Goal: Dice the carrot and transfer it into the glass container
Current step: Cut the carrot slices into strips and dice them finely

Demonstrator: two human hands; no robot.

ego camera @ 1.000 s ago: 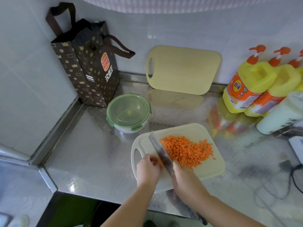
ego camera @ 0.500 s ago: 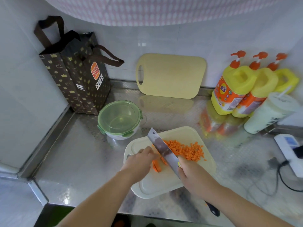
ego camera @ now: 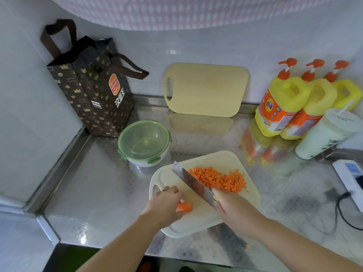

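Uncut carrot piece (ego camera: 184,207) half hidden under left hand (ego camera: 164,205), fingers pinning it to pale cutting board (ego camera: 198,222). Diced carrot (ego camera: 218,178) heaped on board's far side. Right hand (ego camera: 233,210) clamped on cleaver (ego camera: 191,183), handle concealed. Glass container (ego camera: 144,143), green lid on, just beyond board on steel counter (ego camera: 94,185). White tiled walls behind.
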